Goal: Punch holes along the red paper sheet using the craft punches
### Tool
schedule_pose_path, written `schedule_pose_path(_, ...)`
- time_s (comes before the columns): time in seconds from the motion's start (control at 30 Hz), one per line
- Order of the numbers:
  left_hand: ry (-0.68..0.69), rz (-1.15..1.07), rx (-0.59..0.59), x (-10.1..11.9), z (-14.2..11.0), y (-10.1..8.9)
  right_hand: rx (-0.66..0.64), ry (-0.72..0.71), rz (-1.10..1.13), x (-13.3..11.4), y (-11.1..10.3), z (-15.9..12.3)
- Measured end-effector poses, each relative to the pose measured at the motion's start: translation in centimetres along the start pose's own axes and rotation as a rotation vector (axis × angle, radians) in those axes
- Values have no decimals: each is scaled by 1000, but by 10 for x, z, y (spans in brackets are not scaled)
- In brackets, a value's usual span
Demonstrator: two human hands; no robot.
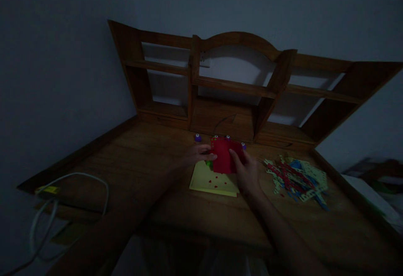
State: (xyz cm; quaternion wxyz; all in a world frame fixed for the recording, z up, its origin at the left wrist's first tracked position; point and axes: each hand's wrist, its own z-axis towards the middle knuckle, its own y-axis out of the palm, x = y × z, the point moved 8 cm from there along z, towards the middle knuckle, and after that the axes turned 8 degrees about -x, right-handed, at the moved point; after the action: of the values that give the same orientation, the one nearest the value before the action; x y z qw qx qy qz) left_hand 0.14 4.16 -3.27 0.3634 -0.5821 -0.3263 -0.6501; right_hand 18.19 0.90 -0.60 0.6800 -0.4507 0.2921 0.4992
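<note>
Head view: the left hand [201, 153] and right hand [247, 167] pinch a red card [223, 162] between them, above a yellow sheet [203, 181] on the surface [141, 154]. Work seems partway: small marks, perhaps holes, show at the card's upper left, and red bits [210, 181] dot the sheet, but most of the card looks plain.

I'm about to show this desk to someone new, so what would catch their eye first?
Probably the bright red sheet in the middle, gripped by the right hand with the left hand at its left edge. It partly hides a yellow paper dotted with red spots. Next might come the jumbled pile of red, blue and pale strips on the right side of the desk.
</note>
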Motion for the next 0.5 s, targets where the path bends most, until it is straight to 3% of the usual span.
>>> schedule_pose_path(0.33, -6, -40, 131, -2, 0, -6, 2, 17, 36, -2, 3, -2)
schedule_pose_path(0.5, -14, -18, 101, -5, 3, -1, 16, 61, 88, 4, 2, -2)
